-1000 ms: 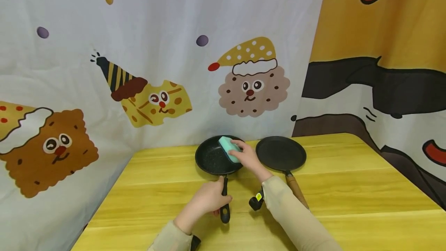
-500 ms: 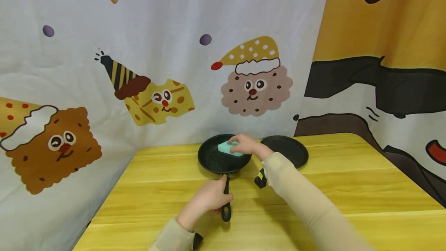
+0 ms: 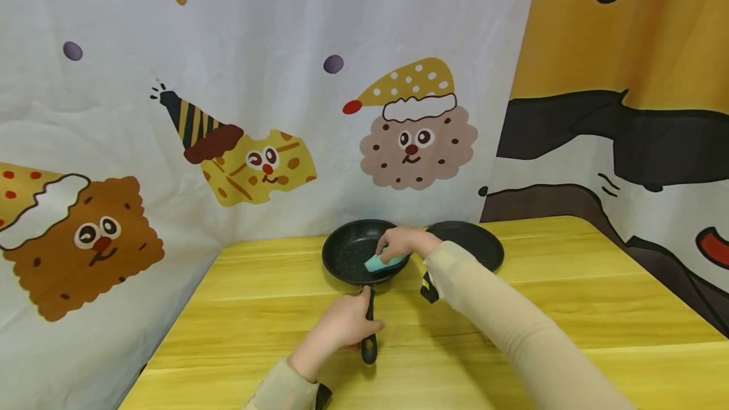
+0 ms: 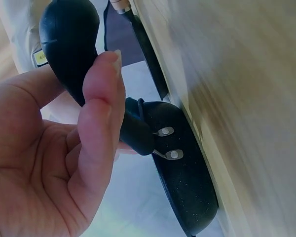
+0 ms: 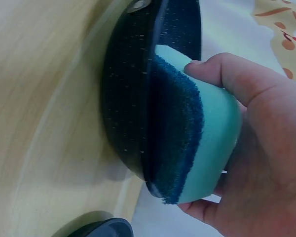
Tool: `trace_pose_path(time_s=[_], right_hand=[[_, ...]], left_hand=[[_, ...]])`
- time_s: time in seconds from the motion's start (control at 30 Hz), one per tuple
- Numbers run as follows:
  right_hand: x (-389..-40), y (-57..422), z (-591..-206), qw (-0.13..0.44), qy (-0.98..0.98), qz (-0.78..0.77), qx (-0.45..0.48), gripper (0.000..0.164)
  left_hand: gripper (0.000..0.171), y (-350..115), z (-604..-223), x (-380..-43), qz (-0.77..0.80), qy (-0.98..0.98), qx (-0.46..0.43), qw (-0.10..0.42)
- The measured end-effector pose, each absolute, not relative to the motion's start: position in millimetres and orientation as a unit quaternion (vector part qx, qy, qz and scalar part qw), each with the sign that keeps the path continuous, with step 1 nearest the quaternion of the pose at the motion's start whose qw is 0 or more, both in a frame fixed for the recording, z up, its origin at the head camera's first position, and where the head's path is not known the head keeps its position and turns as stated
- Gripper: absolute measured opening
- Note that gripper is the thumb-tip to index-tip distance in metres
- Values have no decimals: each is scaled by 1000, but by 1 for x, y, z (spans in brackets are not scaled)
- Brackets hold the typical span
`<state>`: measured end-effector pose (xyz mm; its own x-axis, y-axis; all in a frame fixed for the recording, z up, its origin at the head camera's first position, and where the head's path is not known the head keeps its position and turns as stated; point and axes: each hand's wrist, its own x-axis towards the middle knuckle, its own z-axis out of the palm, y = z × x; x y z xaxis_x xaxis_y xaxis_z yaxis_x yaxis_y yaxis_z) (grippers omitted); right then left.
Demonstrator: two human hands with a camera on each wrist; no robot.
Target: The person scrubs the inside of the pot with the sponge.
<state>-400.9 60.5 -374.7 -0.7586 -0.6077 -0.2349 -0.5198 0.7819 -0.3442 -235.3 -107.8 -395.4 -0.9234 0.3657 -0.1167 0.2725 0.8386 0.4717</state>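
Observation:
A deep black frying pan with pale speckles stands at the table's far edge, its handle towards me. My left hand grips that handle from the left, and the left wrist view shows the fingers curled round it. My right hand pinches a mint-green sponge between thumb and fingers at the pan's right side. In the right wrist view the sponge's dark blue scouring layer faces the pan and overlaps its rim. The pan's right inner wall is partly hidden behind the hand.
A flat black pan lies just right of the frying pan, partly covered by my right arm; its wooden handle is hidden in the head view. The wooden table ends at a printed cloth backdrop.
My right hand swings the sponge up and left inside the pan, then back down towards its lower right side. My left hand keeps its grip on the handle.

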Motion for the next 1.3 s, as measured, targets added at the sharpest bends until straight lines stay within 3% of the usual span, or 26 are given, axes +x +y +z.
trace_pose_path(time_s=[0.2, 0.3, 0.47, 0.53, 0.93, 1.2, 1.3], right_hand=[[-394, 54, -372, 196, 927, -109, -300, 26], [-392, 50, -369, 217, 919, -109, -310, 15], [-392, 43, -366, 248, 907, -112, -323, 47], [-393, 41, -366, 255, 904, -113, -323, 49], [-400, 39, -377, 276, 881, -174, -342, 47], [-401, 35, -387, 264, 879, -229, -324, 22], [-400, 33, -391, 264, 874, -255, -320, 31]], left_hand=[[78, -107, -395, -233, 238, 951, 171, 100], [77, -108, -394, -233, 247, 949, 172, 100], [76, -111, -393, -234, 249, 947, 175, 104], [75, -111, -392, -235, 248, 947, 177, 105], [74, -114, -392, -237, 236, 946, 196, 104], [73, -116, -395, -240, 227, 946, 206, 110], [73, -116, -396, -241, 232, 944, 209, 111]])
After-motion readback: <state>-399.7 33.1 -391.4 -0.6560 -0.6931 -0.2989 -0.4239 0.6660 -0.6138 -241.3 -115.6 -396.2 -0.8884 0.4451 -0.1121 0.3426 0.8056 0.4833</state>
